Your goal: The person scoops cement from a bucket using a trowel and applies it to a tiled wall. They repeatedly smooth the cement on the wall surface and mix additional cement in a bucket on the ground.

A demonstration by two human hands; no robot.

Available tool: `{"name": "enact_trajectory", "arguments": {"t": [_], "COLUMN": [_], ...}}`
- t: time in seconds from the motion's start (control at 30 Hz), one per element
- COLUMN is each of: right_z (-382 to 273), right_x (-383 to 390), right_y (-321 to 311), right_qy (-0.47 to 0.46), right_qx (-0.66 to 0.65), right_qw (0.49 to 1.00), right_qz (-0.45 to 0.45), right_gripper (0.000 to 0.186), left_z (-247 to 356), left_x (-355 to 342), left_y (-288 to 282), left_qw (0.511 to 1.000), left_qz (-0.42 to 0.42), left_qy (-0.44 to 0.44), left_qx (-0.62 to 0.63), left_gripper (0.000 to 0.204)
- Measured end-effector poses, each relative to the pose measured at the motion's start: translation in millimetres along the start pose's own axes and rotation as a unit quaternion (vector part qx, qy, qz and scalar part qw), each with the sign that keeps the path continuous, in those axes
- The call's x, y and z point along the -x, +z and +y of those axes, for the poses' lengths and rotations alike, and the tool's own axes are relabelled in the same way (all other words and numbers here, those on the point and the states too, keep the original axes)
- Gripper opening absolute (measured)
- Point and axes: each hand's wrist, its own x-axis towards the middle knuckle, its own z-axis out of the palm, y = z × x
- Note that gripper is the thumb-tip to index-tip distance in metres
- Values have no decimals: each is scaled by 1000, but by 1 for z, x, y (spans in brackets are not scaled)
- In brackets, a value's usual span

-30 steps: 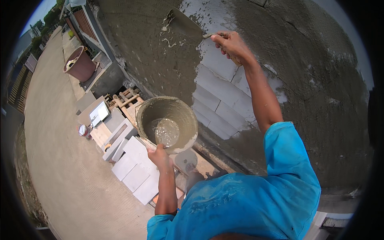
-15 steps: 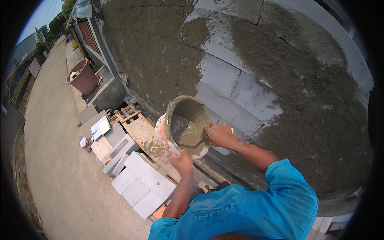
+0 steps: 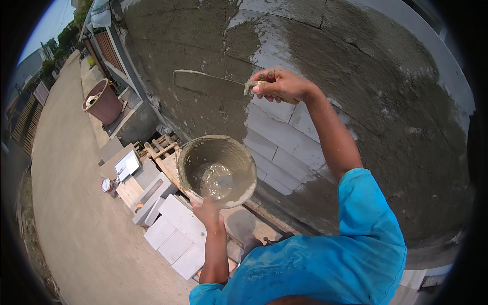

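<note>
My left hand [image 3: 206,212] grips the near rim of a mortar-caked bucket [image 3: 239,152], its fingers partly hidden behind the bucket. Wet grey mortar [image 3: 216,180] lies in the bottom. Higher up, my right hand [image 3: 281,85] is closed round the handle of a trowel [image 3: 208,84]. The trowel's long, mortar-smeared blade points left in front of the wall [image 3: 168,46]; I cannot tell whether it touches. Wet grey render covers the wall on both sides of a strip of bare pale blocks [image 3: 277,132].
Below on the left lie pale blocks [image 3: 178,231], wooden boards [image 3: 165,160] and a white rectangular tray-like thing [image 3: 127,165]. A paint can [image 3: 108,186] stands beside them. Farther off, a large brownish-pink tub [image 3: 104,109] sits near a low ledge. A concrete road [image 3: 66,178] runs along the left.
My right hand has come out of the bucket and risen to the wall, bringing the trowel into view. My left hand and the bucket have shifted slightly left and down.
</note>
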Motion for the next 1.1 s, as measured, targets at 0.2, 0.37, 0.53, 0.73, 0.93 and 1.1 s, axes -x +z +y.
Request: {"name": "enact_trajectory", "arguments": {"t": [0.2,0.37,0.53,0.73,0.93,1.1], "right_z": [2,47,93,109,-2,-32], "right_x": [119,138,131,140,103,37], "right_y": [-34,77,154,151,52,-54], "right_qy": [-39,96,113,23,-45,-62], "right_qx": [63,278,398,445,215,-67], "right_qw": [870,956,905,891,971,991], "right_qz": [488,13,-101,84,98,95], "right_gripper": [37,39,36,31,33,35], "left_z": [-11,-10,-66,-32,-10,-15], "left_x": [15,51,61,61,50,66], "left_y": [-18,19,31,51,27,17], "left_qw": [1000,997,988,1000,998,1000], "left_qz": [2,-19,-49,-10,11,4], "left_qy": [3,-16,106,24,30,4], "left_qx": [-26,-79,-103,5,51,-29], "left_gripper": [65,63,78,71,63,63]}}
